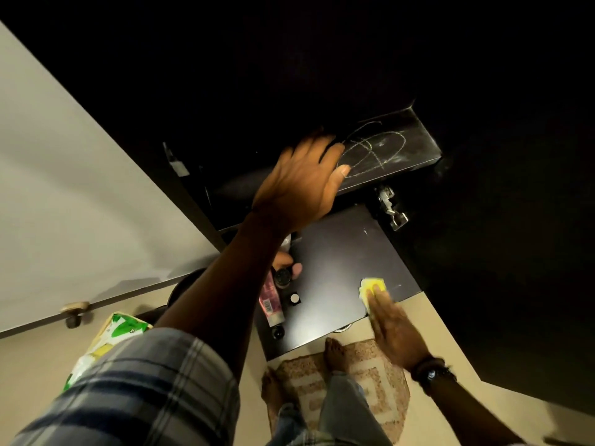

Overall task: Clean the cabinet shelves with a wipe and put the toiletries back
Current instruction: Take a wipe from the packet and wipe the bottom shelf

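Legible text: none. Pink tube [271, 300]: barcode only (digits too blurred). Green-and-white pack [111, 339]: print unreadable. Upper shelf [391, 146]: chalky scrawl, no letters.

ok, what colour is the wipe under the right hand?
Yellow. The wipe lies pressed flat under the right hand on the dark lower shelf; clearest in the head view.

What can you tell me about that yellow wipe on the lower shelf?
The wipe is a small pale yellow cloth or sponge, soft-looking and crumpled or folded. It lies flat on the dark lower shelf, near its front right edge. The right hand presses down on it with flat fingers, covering its near part, so only the far end shows. Nothing else touches it; the toiletries stand apart to the left.
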The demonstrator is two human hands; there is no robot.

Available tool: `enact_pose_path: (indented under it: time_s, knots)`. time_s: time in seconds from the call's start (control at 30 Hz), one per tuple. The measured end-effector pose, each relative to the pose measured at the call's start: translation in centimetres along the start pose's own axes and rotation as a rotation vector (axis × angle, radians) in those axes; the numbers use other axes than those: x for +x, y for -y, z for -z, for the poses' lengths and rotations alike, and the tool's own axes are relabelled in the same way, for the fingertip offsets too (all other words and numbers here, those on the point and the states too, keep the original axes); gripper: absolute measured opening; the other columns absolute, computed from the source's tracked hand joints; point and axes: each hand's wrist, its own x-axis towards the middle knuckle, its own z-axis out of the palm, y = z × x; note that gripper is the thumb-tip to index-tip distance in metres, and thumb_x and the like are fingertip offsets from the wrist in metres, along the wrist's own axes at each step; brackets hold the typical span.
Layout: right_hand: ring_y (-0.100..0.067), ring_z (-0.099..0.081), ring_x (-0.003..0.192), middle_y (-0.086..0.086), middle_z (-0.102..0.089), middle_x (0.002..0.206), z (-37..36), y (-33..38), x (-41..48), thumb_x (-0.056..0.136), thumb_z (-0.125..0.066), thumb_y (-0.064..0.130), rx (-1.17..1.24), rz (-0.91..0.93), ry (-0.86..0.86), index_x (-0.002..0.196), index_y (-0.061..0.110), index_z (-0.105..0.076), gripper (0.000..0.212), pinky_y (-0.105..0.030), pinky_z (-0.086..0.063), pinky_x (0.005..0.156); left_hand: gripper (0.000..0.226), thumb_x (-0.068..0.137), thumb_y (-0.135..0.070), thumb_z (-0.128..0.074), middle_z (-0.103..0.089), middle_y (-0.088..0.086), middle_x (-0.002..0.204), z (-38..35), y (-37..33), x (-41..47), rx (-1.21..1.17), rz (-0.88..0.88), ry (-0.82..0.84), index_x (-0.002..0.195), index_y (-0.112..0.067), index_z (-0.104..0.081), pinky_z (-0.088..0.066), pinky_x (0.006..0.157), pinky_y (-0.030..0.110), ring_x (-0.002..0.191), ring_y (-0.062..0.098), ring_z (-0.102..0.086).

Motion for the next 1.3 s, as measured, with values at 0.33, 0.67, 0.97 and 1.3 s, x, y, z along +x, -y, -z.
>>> enact_pose_path:
  time_s: [0.33, 0.67, 0.97, 1.3]
  knots:
    - [-0.034, -0.028, 0.142, -0.014, -0.024, 0.156, -2.7, 7.9, 8.7, 0.094, -0.009, 0.049, 0.066, 0.012, 0.02, 0.152, 0.016, -0.014, 0.066, -0.043, -0.031, 0.113, 0.046, 0.099, -0.037, -0.029, -0.044, 0.008, 0.14, 0.2, -0.3, 0.2, 0.007, 0.039, 0.065, 0.137, -0.013, -0.042, -0.034, 0.101, 0.04, 0.127, 0.025, -0.041]
    - [-0.031, -0.039, 0.137, -0.016, -0.039, 0.149, -0.2, -1.0, -2.0, 0.098, -0.021, 0.047, 0.043, -0.164, -0.084, 0.144, 0.006, -0.038, 0.063, -0.042, -0.036, 0.112, 0.049, 0.1, -0.04, -0.029, -0.043, 0.01, 0.142, 0.2, -0.1, 0.0, -0.016, 0.025, 0.045, 0.139, -0.013, -0.04, -0.033, 0.103, 0.04, 0.13, 0.026, -0.038]
    - [-0.041, -0.032, 0.137, -0.023, -0.03, 0.151, 4.4, 0.1, 12.8, 0.099, -0.019, 0.046, -0.005, -0.147, 0.029, 0.143, -0.001, -0.032, 0.066, -0.046, -0.028, 0.114, 0.048, 0.1, -0.04, -0.029, -0.042, 0.007, 0.141, 0.3, -0.2, -0.1, -0.022, 0.03, 0.058, 0.14, -0.014, -0.038, -0.032, 0.101, 0.039, 0.128, 0.025, -0.039]
    - [-0.027, -0.022, 0.145, -0.018, -0.028, 0.154, 5.1, 0.6, 11.6, 0.095, -0.015, 0.046, -0.08, -0.123, 0.066, 0.144, 0.0, -0.033, 0.069, -0.035, -0.016, 0.121, 0.05, 0.098, -0.04, -0.03, -0.046, 0.009, 0.14, 0.0, 0.1, -0.2, -0.016, 0.01, -0.011, 0.136, -0.011, -0.043, -0.036, 0.101, 0.041, 0.131, 0.026, -0.04]
